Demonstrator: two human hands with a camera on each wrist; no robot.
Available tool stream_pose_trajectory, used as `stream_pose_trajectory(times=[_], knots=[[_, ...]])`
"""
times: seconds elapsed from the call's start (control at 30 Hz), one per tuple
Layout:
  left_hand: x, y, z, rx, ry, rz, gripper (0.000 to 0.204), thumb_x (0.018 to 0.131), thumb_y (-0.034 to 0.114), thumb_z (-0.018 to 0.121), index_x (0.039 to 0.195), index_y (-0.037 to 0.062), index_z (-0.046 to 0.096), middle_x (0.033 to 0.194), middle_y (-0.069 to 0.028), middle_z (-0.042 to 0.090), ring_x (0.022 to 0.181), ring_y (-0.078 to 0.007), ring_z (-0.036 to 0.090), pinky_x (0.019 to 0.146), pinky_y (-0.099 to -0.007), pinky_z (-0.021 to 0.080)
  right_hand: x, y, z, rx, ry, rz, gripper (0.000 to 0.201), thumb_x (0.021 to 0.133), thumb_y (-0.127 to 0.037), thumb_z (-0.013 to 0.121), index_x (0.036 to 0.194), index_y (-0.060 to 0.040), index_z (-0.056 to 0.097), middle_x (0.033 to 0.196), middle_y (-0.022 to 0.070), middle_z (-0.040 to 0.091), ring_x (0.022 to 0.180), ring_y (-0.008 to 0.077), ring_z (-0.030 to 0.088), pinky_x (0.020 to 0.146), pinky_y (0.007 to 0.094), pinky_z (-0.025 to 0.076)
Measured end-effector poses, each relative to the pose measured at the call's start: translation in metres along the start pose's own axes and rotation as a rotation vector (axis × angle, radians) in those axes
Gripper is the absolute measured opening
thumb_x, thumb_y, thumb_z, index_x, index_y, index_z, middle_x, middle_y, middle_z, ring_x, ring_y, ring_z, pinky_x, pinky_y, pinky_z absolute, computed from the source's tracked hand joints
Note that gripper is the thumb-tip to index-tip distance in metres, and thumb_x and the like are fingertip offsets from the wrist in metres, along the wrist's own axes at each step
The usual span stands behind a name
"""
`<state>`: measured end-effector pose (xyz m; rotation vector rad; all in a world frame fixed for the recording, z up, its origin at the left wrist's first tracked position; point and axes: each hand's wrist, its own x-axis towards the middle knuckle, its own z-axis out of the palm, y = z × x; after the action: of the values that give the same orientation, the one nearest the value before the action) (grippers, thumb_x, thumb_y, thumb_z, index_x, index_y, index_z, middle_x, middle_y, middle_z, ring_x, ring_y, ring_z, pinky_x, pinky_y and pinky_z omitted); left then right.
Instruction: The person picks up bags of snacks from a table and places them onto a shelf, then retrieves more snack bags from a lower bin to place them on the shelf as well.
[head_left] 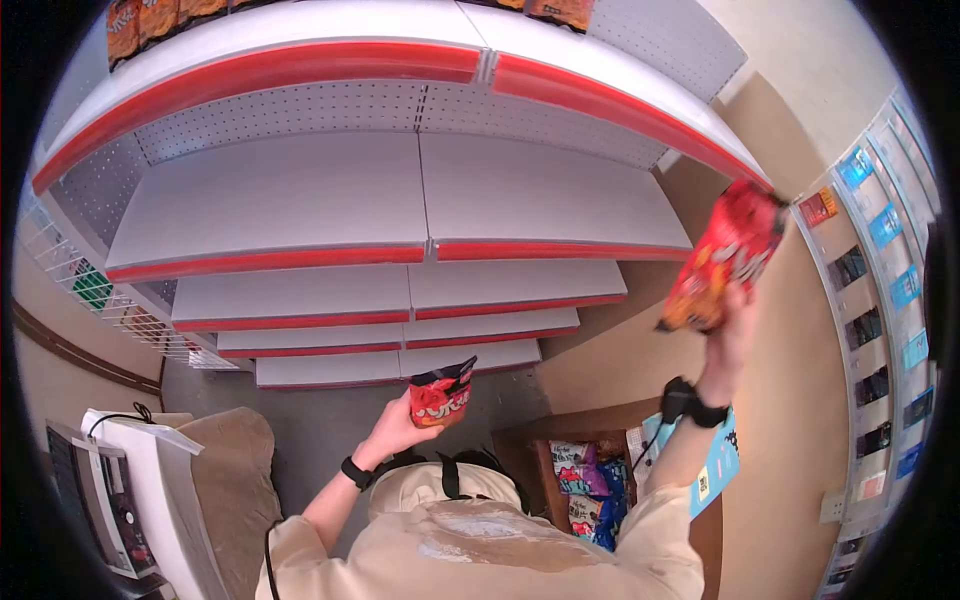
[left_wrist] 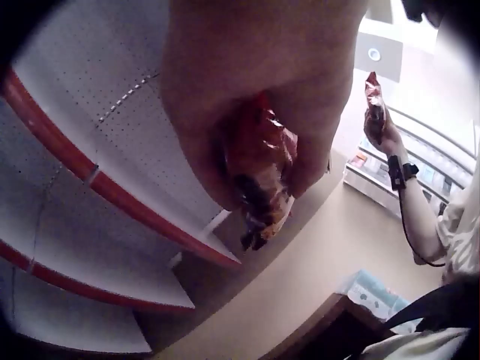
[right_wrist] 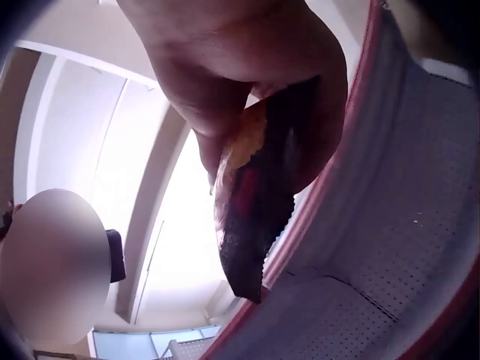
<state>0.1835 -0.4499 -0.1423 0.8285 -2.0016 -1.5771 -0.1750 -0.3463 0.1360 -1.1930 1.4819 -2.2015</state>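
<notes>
In the head view my right hand [head_left: 732,338] is raised at the right and grips a red snack bag [head_left: 728,258] by its lower part. The bag stands tilted, its upper end overlapping the end of the red-edged shelf [head_left: 620,95]. Lower and nearer my body, my left hand [head_left: 395,430] holds a second red snack bag [head_left: 438,400] with a black top edge. The left wrist view shows fingers on both sides of that crinkled bag [left_wrist: 259,169]. From the right wrist view, the dark end of the other bag [right_wrist: 259,202] points down between thumb and fingers.
Below the top shelf, several white shelves [head_left: 290,190] with red front strips go down. Orange bags [head_left: 200,10] stand on the top shelf. A brown box [head_left: 545,470] at my right holds several purple and blue packets [head_left: 585,480]. Hanging packets [head_left: 885,225] line the right wall.
</notes>
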Motion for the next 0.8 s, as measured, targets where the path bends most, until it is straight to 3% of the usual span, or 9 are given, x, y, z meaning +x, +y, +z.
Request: stream_pose_trajectory(times=[0.07,0.17,0.33,0.47,0.57,0.6,0.63,0.73,0.8], knots=[[-0.002,0.000,-0.003,-0.009,0.045,-0.026,0.063,0.064,0.020,0.078,0.119,0.0038,0.051,0.103,-0.0165,0.067,0.099,-0.0310,0.065,0.084,-0.0370,0.051,0.042,-0.026,0.010,-0.082,-0.065,-0.051,0.042,0.092,-0.021,0.056,0.129,-0.0025,0.046,0.118,0.0083,0.058,0.104,0.0181,0.059,0.090,0.0329,0.048],[-0.004,-0.003,-0.001,-0.049,0.091,-0.064,0.060,0.063,0.018,0.078,0.116,0.0037,0.053,0.101,-0.0149,0.067,0.097,-0.0287,0.066,0.084,-0.0366,0.052,0.098,-0.062,0.034,-0.046,0.004,0.025,0.042,0.089,-0.028,0.059,0.122,-0.0041,0.052,0.112,0.0071,0.061,0.101,0.0175,0.061,0.090,0.0334,0.049],[0.008,-0.050,0.016,-0.093,0.132,-0.160,0.053,0.062,0.014,0.077,0.111,0.0041,0.058,0.095,-0.0127,0.068,0.090,-0.0211,0.067,0.082,-0.0325,0.051,0.195,-0.091,0.062,-0.039,-0.251,0.034,0.043,0.086,-0.028,0.062,0.121,-0.0055,0.053,0.113,0.0068,0.061,0.103,0.0176,0.061,0.093,0.0332,0.047],[0.038,-0.002,0.009,0.012,0.171,-0.108,0.049,0.063,0.005,0.072,0.111,0.0029,0.060,0.097,-0.0125,0.067,0.093,-0.0202,0.065,0.083,-0.0318,0.050,0.301,-0.081,0.056,-0.142,-0.586,-0.029,0.038,0.092,-0.030,0.056,0.123,-0.0079,0.055,0.124,0.0060,0.057,0.115,0.0147,0.054,0.100,0.0309,0.040],[0.065,-0.002,0.013,0.014,0.235,-0.080,0.047,0.064,0.006,0.074,0.109,0.0029,0.060,0.097,-0.0127,0.067,0.091,-0.0218,0.065,0.083,-0.0314,0.050,0.361,-0.054,0.056,-0.495,-0.419,-0.029,0.050,0.086,-0.038,0.064,0.125,-0.0066,0.054,0.122,0.0059,0.058,0.112,0.0111,0.055,0.094,0.0264,0.043],[0.073,-0.002,0.014,-0.031,0.239,-0.127,0.046,0.064,0.007,0.076,0.107,0.0027,0.061,0.100,-0.0117,0.066,0.094,-0.0228,0.064,0.085,-0.0316,0.049,0.377,-0.050,0.061,-0.613,-0.496,0.009,0.058,0.081,-0.043,0.069,0.125,-0.0064,0.054,0.118,0.0061,0.060,0.110,0.0112,0.056,0.092,0.0250,0.043],[0.081,-0.003,0.015,-0.010,0.239,-0.118,0.046,0.064,0.007,0.076,0.107,0.0027,0.061,0.100,-0.0117,0.066,0.094,-0.0228,0.064,0.085,-0.0316,0.049,0.387,-0.031,0.071,-0.707,-0.368,-0.056,0.062,0.079,-0.046,0.071,0.124,-0.0071,0.053,0.113,0.0068,0.062,0.106,0.0131,0.058,0.089,0.0250,0.044],[0.101,-0.002,0.017,0.109,0.416,0.078,0.045,0.064,0.011,0.080,0.105,0.0025,0.061,0.104,-0.0101,0.064,0.098,-0.0226,0.062,0.087,-0.0325,0.047,0.391,-0.018,0.089,-0.779,-0.484,-0.122,0.064,0.079,-0.045,0.072,0.122,-0.0029,0.052,0.112,0.0088,0.062,0.104,0.0153,0.059,0.088,0.0261,0.045],[0.108,-0.010,0.020,0.057,0.436,0.038,0.046,0.064,0.012,0.080,0.104,0.0022,0.061,0.102,-0.0102,0.064,0.096,-0.0222,0.062,0.086,-0.0322,0.048,0.415,0.000,0.100,-0.857,-0.537,-0.111,0.066,0.078,-0.049,0.071,0.120,-0.0002,0.055,0.117,0.0150,0.060,0.110,0.0218,0.057,0.092,0.0335,0.046]])
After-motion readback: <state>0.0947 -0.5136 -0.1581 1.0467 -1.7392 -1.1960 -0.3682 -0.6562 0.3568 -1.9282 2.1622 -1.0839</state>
